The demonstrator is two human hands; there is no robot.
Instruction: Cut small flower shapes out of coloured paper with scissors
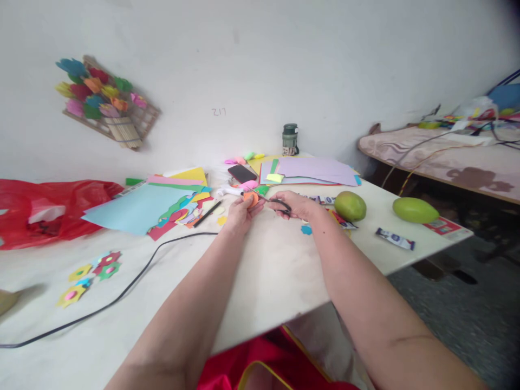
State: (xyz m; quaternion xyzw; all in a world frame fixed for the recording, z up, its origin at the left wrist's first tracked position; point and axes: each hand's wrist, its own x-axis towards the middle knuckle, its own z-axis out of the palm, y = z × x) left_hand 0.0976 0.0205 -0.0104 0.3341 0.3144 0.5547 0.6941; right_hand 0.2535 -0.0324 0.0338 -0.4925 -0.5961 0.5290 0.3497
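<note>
Right fingers (281, 196): scissors (288, 208) | left fingers (239, 208): orange paper (252, 199) | phone (242, 174) beyond (scraps (190, 213) alongside)

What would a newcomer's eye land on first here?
Probably the bright paper-flower bouquet hung on the wall at upper left. Next, the crumpled red plastic bag at the table's left, then the two green fruits on its right side, beyond the right hand.

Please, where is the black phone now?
In the head view, the phone lies at the back of the table, left of the purple paper.
</note>
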